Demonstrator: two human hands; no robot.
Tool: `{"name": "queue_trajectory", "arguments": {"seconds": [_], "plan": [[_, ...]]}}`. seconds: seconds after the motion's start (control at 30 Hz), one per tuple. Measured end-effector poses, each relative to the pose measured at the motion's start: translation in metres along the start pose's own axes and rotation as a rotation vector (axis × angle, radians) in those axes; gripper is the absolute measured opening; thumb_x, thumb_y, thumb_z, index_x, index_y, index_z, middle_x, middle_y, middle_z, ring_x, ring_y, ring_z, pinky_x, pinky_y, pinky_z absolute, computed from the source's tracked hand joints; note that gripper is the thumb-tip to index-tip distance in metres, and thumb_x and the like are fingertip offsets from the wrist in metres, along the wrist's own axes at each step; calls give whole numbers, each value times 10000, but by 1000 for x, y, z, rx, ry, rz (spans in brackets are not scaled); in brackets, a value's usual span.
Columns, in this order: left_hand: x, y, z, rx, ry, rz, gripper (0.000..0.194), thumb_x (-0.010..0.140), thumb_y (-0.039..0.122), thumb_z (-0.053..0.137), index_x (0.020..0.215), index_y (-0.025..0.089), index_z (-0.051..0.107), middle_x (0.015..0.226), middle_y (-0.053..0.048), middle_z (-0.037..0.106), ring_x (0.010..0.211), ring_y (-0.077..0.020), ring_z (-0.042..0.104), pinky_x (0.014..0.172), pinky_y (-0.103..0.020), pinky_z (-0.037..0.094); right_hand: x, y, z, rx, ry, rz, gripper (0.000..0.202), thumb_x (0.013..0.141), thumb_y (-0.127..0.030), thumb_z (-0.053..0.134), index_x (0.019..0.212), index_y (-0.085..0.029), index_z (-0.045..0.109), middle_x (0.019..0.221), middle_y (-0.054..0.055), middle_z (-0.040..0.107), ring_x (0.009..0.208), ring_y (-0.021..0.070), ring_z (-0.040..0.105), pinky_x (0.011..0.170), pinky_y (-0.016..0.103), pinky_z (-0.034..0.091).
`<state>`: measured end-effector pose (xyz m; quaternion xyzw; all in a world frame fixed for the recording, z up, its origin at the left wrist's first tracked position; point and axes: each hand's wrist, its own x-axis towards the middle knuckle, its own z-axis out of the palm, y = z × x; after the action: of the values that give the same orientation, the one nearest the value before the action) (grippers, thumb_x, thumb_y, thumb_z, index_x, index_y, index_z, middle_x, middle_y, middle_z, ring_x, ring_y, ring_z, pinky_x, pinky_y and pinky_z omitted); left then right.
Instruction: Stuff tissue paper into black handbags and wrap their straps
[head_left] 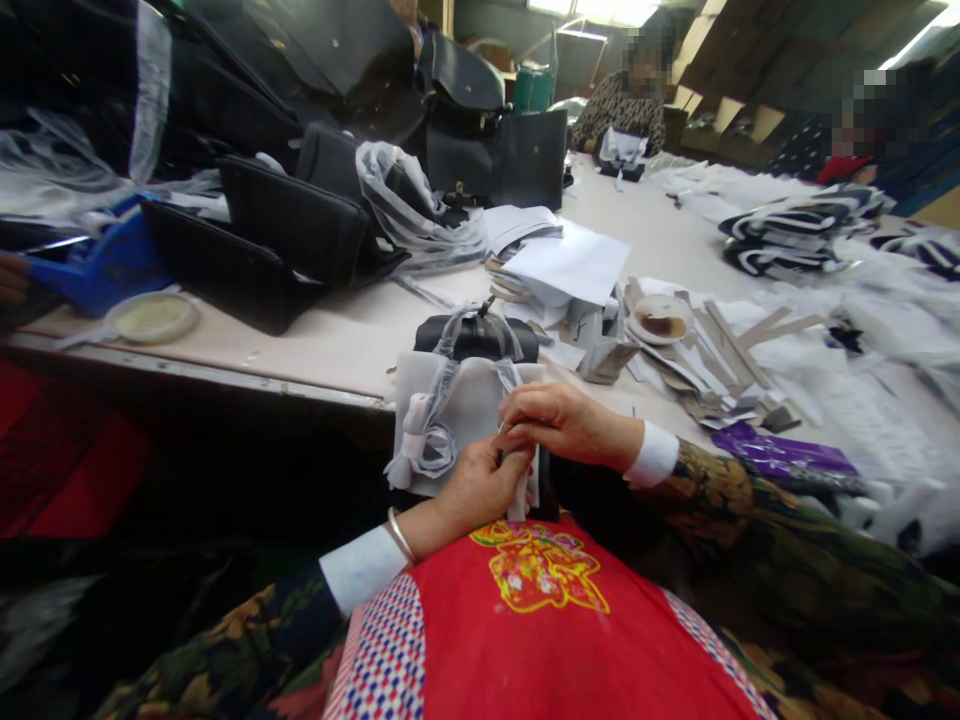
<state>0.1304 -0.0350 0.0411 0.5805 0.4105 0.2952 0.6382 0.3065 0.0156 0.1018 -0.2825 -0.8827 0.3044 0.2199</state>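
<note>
Plainly, at the near edge of the surface (337, 345), a black bag's (476, 345) wrapped strap (508, 374) is clamped in left hand (489, 476) and right hand (564, 424) grip; brown residue (664, 326) is contained in a bowl (663, 303).

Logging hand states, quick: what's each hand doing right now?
Left hand: fingers curled by the white sheet; grip cannot be told.
Right hand: fingers bent, meeting the left's; anything pinched is too small to tell.

Your black bag (477, 341) sits at the desk's (315, 355) near edge, its rounded dark end toward the desk. A white sheet (472, 395) spreads over it, reaching past that edge toward you, with plastic-wrapped straps (443, 378) and a white looped bundle (415, 440) on top.
</note>
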Motion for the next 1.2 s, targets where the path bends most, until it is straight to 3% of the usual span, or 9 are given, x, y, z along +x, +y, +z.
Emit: {"name": "queue_trajectory", "arguments": {"seconds": [0.1,0.17,0.27,0.37,0.6,0.8,1.0,1.2], "plan": [[-2,5,0,18,28,-15,421,938,560,512,769,186,606,556,8,630,481,-146,624,479,-236,467,-1,-5,-17,-117,-120,-12,154,952,-295,642,1037,-192,720,1201,111,654,1075,211,612,962,409,493],[-4,7,0,39,37,-8,405,945,541,514,770,188,609,542,14,621,480,-142,619,487,-233,467,-3,-6,-24,-226,-176,-24,230,931,-363,678,1109,-228,735,1234,109,633,1118,237,577,1007,452,451],[-5,6,-1,84,32,18,372,963,496,496,785,191,611,540,16,619,487,-139,615,492,-230,459,-4,-4,-25,-309,-219,-40,273,924,-419,679,1117,-237,745,1189,102,633,1103,240,550,1009,450,425],[-4,0,-1,134,22,48,375,974,495,477,818,189,628,565,7,637,516,-144,624,507,-232,453,-1,-1,-20,-328,-203,-53,247,954,-400,636,1003,-190,757,1112,110,644,1052,233,545,977,432,431],[-2,-5,-2,238,39,128,347,983,453,468,816,204,642,622,9,652,580,-140,629,549,-230,439,9,-5,-21,-144,-169,-33,167,948,-322,659,909,-181,741,986,76,683,945,191,596,933,380,454],[-2,-7,0,228,36,82,350,979,475,470,829,214,648,569,4,653,552,-164,649,538,-246,450,30,-14,-35,-261,-365,63,177,893,-276,716,1016,-149,707,986,92,689,967,219,584,857,354,453],[-2,-7,-1,261,43,75,387,967,493,483,731,213,606,546,-15,657,543,-189,663,528,-270,447,54,-12,-29,-436,-606,53,105,869,-292,723,824,-217,781,883,53,702,923,223,531,789,359,351],[-4,-6,-2,236,47,27,315,950,461,502,812,215,644,510,-1,640,509,-197,645,521,-290,457,60,-12,-17,-526,-661,72,200,859,-294,743,705,-167,735,844,48,693,902,211,532,751,346,323]]}}
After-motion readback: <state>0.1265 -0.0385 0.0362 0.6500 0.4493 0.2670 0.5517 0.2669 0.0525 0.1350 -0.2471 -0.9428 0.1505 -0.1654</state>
